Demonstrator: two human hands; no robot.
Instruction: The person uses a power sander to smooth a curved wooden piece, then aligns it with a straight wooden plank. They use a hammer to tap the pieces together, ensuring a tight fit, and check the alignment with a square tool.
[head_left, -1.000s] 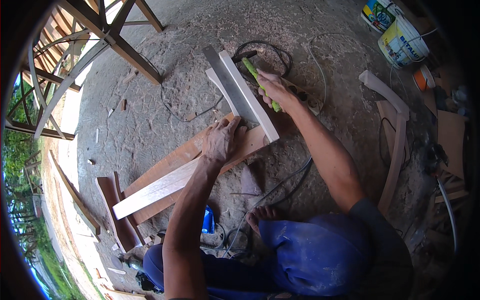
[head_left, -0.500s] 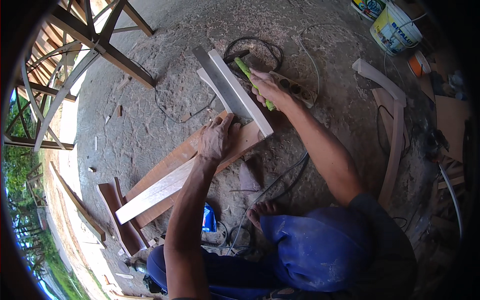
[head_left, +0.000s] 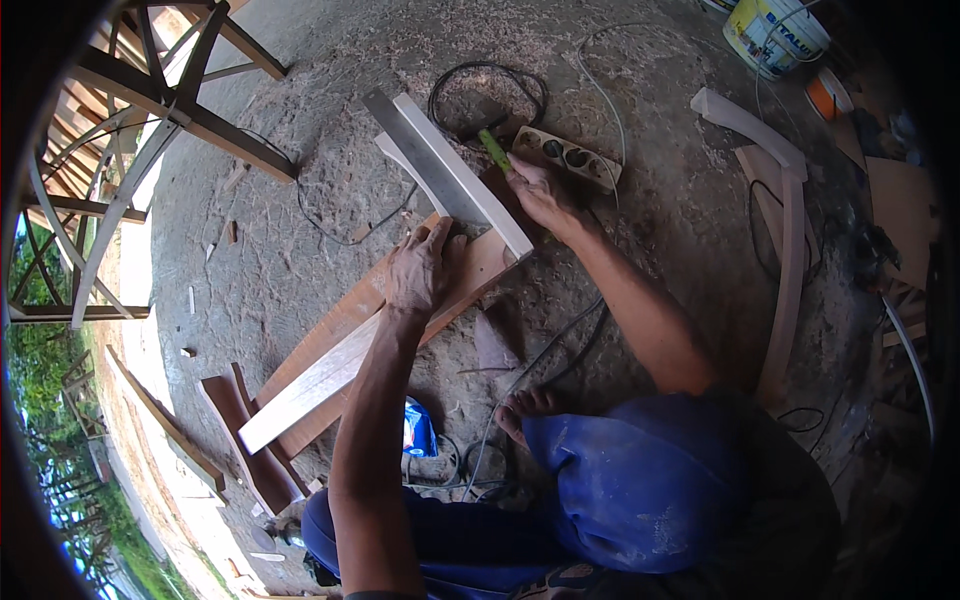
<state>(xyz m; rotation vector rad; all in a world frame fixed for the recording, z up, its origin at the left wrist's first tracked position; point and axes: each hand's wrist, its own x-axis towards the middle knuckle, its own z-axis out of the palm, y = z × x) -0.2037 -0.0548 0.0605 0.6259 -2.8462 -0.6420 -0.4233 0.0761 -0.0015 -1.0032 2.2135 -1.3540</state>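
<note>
My left hand (head_left: 412, 270) is closed over the joint of a wooden frame (head_left: 330, 300), its fingers reaching toward the end of a dark grey flat strip (head_left: 425, 150). That strip lies between two pale wood rails (head_left: 465, 175) at the frame's far end. My right hand (head_left: 543, 195) is wrapped around the bright green handle of a hammer (head_left: 495, 150), just right of the rails. The hammer's dark head is hard to make out against the floor. A pale plank (head_left: 310, 385) runs along the middle of the frame, down to a dark brown curved crosspiece (head_left: 243, 440).
Beyond my right hand lies a white power strip (head_left: 568, 158) with coiled black cable (head_left: 490, 68). A long curved wooden part (head_left: 790, 250) lies at the right, near a bucket (head_left: 775, 38). Wooden trestles (head_left: 185, 105) stand at the far left. A blue packet (head_left: 420, 430) lies near my knee.
My right hand and the hammer have turned, so less of the green handle shows below the fingers. My left hand stays on the frame. The whole view has shifted slightly.
</note>
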